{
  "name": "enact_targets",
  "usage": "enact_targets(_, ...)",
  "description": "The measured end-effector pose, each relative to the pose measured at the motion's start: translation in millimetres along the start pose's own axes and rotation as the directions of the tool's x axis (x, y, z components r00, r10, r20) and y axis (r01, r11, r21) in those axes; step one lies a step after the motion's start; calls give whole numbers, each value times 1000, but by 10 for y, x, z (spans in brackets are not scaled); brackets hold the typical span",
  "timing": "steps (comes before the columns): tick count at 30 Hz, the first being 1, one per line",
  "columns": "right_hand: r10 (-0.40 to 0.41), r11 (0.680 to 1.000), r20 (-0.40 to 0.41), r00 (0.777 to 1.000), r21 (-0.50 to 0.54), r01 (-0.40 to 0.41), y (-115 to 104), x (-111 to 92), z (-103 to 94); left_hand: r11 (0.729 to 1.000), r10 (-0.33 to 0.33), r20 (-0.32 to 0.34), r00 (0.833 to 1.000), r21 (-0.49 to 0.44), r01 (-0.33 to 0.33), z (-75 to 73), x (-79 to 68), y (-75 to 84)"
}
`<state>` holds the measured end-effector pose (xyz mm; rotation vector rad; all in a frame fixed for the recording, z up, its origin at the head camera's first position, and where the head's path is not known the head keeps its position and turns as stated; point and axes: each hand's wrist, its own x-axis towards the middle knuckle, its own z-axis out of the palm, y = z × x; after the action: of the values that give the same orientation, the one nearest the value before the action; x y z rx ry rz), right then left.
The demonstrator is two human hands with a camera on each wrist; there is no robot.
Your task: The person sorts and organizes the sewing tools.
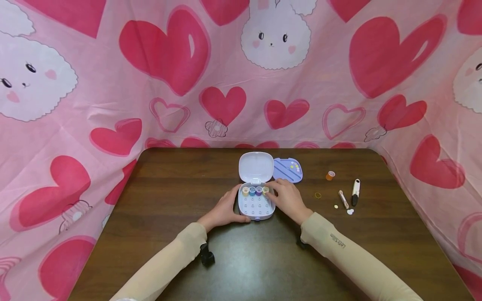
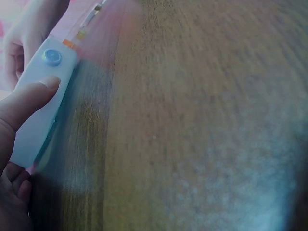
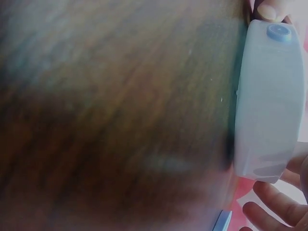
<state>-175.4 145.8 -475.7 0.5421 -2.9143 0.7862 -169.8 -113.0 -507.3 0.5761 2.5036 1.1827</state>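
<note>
A small white sewing box (image 1: 249,209) stands on the table with its lid (image 1: 256,167) tipped back. My left hand (image 1: 224,210) holds the box by its left side, thumb along the front wall by the blue button (image 2: 52,57). At the back of the box, a yellow (image 1: 245,191), a blue (image 1: 252,191) and a purple (image 1: 259,191) thread spool stand in a row. Beside them, at the right end, my right hand (image 1: 289,201) pinches another yellow thread spool (image 1: 266,190), partly covered by the fingers. Rows of short pegs fill the front of the box.
Behind the right hand lies a lilac tray (image 1: 280,170) with small coloured buttons. Farther right are an orange spool (image 1: 330,175), a thin yellow ring (image 1: 318,195), a black-and-white tool (image 1: 355,192), a slim pale item (image 1: 343,199) and white pieces (image 1: 350,212). A pink curtain encloses the table.
</note>
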Motion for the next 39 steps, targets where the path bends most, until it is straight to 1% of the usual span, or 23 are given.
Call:
enact_targets(7,-2,1000,-13,1000,-18,2,-3,5,-4,1000,-1,2,1000,-6,1,3,-2,0)
enact_targets(14,-2,1000,-31,1000,4,2,33,-6,-13,1000,11,5,1000,-15,-11,-4,-13,16)
enact_targets(25,-11,997,-150,989,74,22,165,-83,-136,1000,-3,4,1000,-8,3,-3,-20,31)
enact_targets(30,-17,998,-205,979,50,28,275,-144,-198,1000,2,0,1000,-4,-2,-7,-14,31)
enact_targets(36,4,1000,-254,967,31,4,409,-240,-301,1000,-9,0,1000,1,9,5,-8,12)
enact_targets(39,1,1000,-297,955,26,7,491,-279,-355,1000,-9,-1,1000,0,9,2,-12,10)
